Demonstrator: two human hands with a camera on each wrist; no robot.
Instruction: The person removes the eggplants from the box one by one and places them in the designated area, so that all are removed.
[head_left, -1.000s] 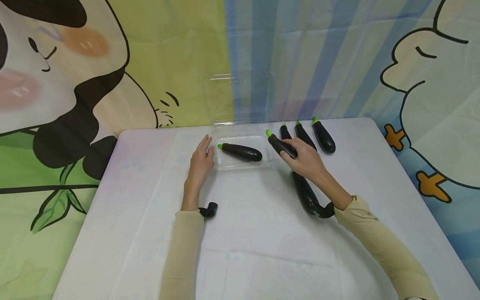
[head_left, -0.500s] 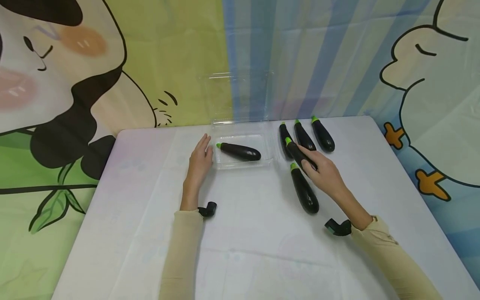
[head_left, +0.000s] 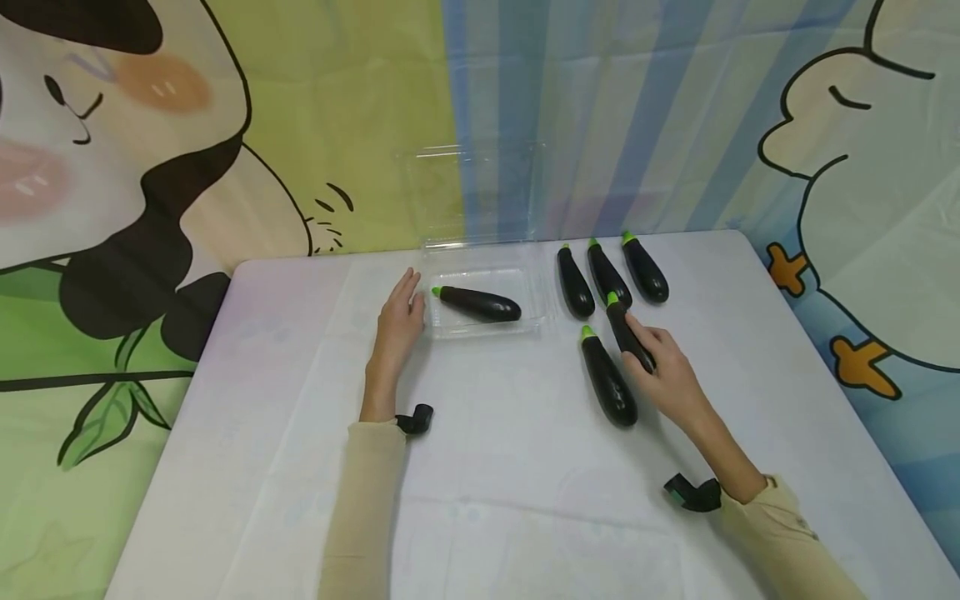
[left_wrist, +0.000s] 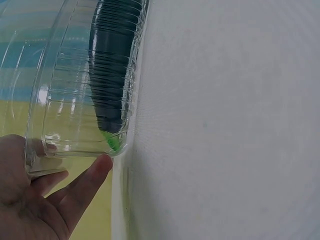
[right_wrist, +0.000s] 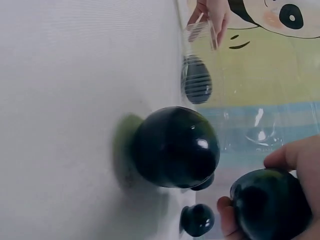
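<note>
A black eggplant (head_left: 632, 335) with a bright green stem end is in my right hand (head_left: 667, 375), thumb and fingers gripping its sides. The right wrist view shows this eggplant (right_wrist: 270, 205) end-on between the fingers. Another eggplant (head_left: 480, 304) lies inside a clear plastic container (head_left: 491, 331), whose transparent lid (head_left: 480, 196) stands raised behind it. My left hand (head_left: 398, 321) touches the container's left side with its fingers extended. Up close, the left thumb (left_wrist: 95, 175) meets the lower corner of the container (left_wrist: 75, 120).
On the white table (head_left: 517, 483), one eggplant (head_left: 608, 379) lies just left of my right hand. Farther back, three more lie in a row: a left eggplant (head_left: 574, 283), a middle eggplant (head_left: 609, 273) and a right eggplant (head_left: 645, 269). A printed curtain (head_left: 360, 125) hangs behind.
My right hand has carried its eggplant from near the container rightward and toward me, past the left back eggplant. The left hand and the container stay where they were.
</note>
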